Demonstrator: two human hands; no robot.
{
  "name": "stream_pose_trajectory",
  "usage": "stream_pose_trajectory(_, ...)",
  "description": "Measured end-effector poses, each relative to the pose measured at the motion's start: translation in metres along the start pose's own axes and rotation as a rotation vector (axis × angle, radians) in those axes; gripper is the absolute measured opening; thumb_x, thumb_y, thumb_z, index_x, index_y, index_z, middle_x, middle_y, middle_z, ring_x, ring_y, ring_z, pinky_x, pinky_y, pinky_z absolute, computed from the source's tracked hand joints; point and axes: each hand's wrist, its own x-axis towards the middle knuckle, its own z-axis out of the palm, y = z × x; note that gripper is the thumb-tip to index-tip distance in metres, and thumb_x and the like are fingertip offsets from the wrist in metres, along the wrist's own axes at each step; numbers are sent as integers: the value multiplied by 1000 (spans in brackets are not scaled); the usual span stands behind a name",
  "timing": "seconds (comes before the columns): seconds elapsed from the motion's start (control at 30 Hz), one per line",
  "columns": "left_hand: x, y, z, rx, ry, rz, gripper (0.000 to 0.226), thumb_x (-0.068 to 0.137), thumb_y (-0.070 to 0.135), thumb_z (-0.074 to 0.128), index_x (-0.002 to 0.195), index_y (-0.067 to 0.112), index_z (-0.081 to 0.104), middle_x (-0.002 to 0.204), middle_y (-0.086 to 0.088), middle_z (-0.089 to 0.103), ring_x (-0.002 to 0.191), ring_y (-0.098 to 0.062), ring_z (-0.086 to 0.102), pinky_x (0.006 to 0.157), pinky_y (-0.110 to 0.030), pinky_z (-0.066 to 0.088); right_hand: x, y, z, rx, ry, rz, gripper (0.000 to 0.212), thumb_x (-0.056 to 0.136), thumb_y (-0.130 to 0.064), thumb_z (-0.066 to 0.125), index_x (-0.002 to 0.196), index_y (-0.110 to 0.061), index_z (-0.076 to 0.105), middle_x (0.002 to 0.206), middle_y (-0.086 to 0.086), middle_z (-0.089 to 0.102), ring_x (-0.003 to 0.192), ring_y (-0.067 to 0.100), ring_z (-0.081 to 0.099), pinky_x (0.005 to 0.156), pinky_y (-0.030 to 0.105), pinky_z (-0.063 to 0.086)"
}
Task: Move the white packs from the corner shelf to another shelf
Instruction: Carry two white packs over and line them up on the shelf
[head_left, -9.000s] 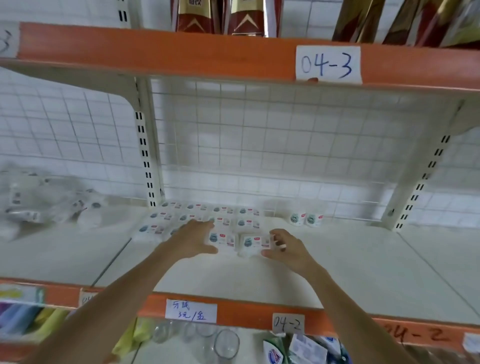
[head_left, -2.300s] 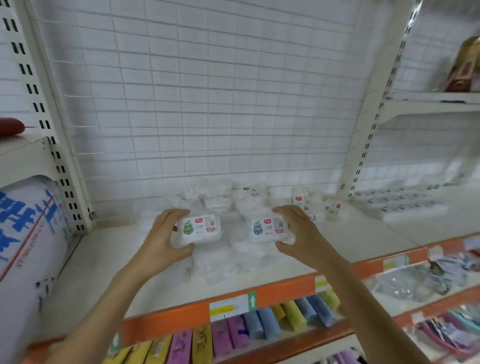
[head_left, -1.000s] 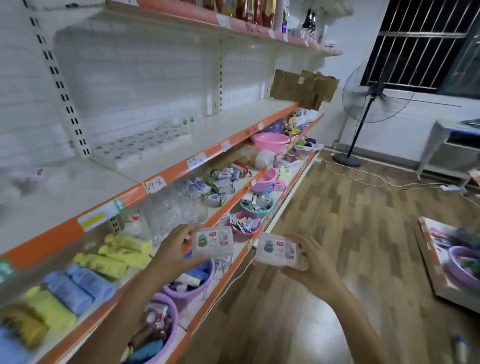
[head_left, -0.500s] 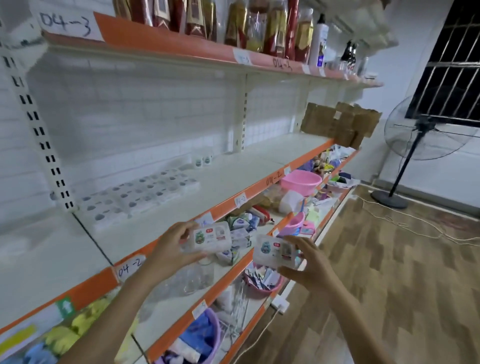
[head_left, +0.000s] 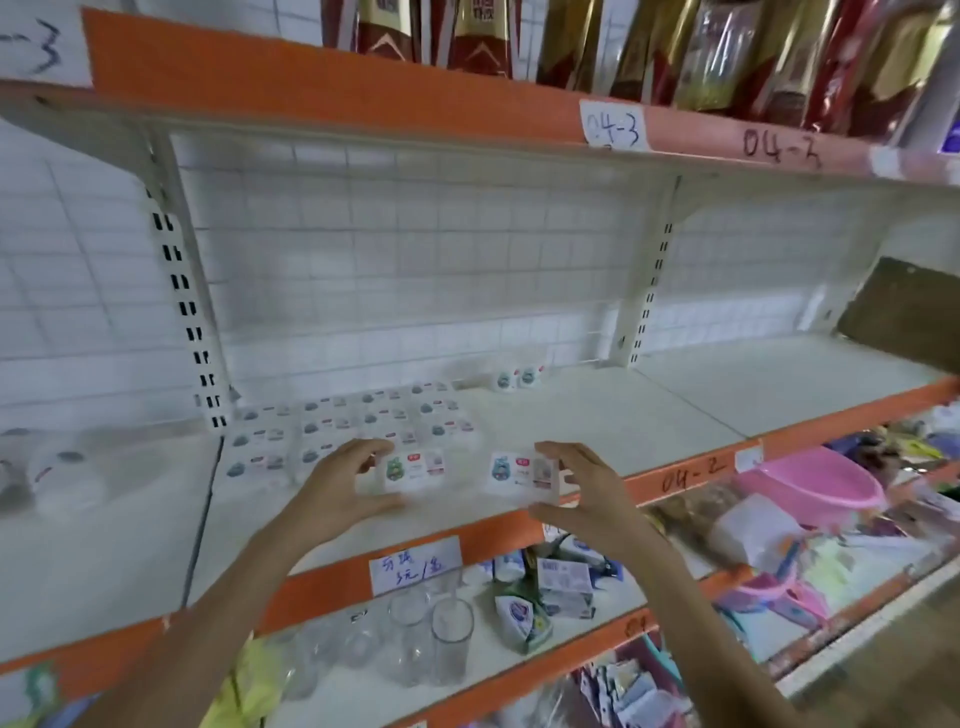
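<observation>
two white packs, one in each hand, held just over the shelf

the left hand (head_left: 340, 488) grips a white pack with a green picture (head_left: 413, 470), thumb under and fingers on top. the right hand (head_left: 587, 493) grips a white pack with a blue picture (head_left: 522, 473) the same way. both hang over the white shelf (head_left: 597, 415), near the rows of packs (head_left: 353, 423) lying there. they look small, light and a bit squashy, so holding the long sides seems best.

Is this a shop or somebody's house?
Most likely a small shop. Long orange-edged shelves carry handwritten labels like the price tag, and goods sit in groups: rows of white packs, drinking glasses, pink basins.
</observation>
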Motion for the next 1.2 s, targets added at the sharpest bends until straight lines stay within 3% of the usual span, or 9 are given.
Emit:
stream_pose_trajectory(0.13,10,-8,6,66,8,-152,67,68,29,80,126,14,51,114,4,45,106,-13,49,97,-24,40,58,25,5,2,-147,-53,69,72,-22,78,132,-15,45,117,-1,42,101,11,47,89,14,36)
stream_pose_trajectory(0.27,8,-12,15,80,51,-263,62,70,28,79,124,14,52,112,2,42,104,-12,47,92,-17,35,100,41,23,3,-330,-77,69,71,-22,80,130,-12,46,112,1,35,99,13,44,94,20,38)
stream_pose_trajectory(0.4,9,-12,22,78,64,-317,61,72,23,78,126,13,49,115,1,40,106,-12,45,92,-13,32,116,47,41,15,-433,-102,70,72,-24,78,133,-13,44,117,4,38,97,12,45,85,15,35)
stream_pose_trajectory(0.53,6,-15,28,37,109,-349,61,75,20,75,128,11,47,121,-4,45,110,-14,50,95,-19,39,119,53,51,72,-426,-157,71,75,-25,75,136,-17,40,115,0,40,94,15,51,78,12,37)
stream_pose_trajectory(0.67,6,-18,38,-20,185,-365,53,76,15,74,123,8,52,118,0,50,106,-9,52,91,-15,42,113,59,59,116,-375,-150,63,80,-22,70,134,-17,39,126,0,41,103,10,45,89,16,36)
stream_pose_trajectory(0.83,6,-23,40,1,224,-312,48,74,15,75,118,7,57,113,2,46,110,-17,53,96,-31,47,113,64,66,111,-337,-156,57,83,-24,67,133,-17,41,132,1,40,105,7,44,98,20,39)
stream_pose_trajectory(0.93,7,-25,40,7,221,-299,49,75,16,74,120,6,56,114,-1,45,109,-19,53,95,-31,48,115,63,69,103,-310,-169,56,82,-23,68,132,-14,43,131,3,39,103,9,45,100,22,41)
stream_pose_trajectory(1.03,8,-26,40,-13,226,-291,49,75,15,74,119,6,55,113,0,46,108,-17,54,92,-23,48,115,65,70,113,-311,-169,55,82,-21,69,131,-13,44,130,3,40,102,10,48,93,14,41)
stream_pose_trajectory(1.2,8,-28,40,-36,225,-286,49,74,14,75,118,5,54,114,-4,45,109,-21,54,95,-35,48,115,62,70,120,-338,-121,55,84,-19,66,133,-14,41,128,2,38,97,4,47,78,0,38)
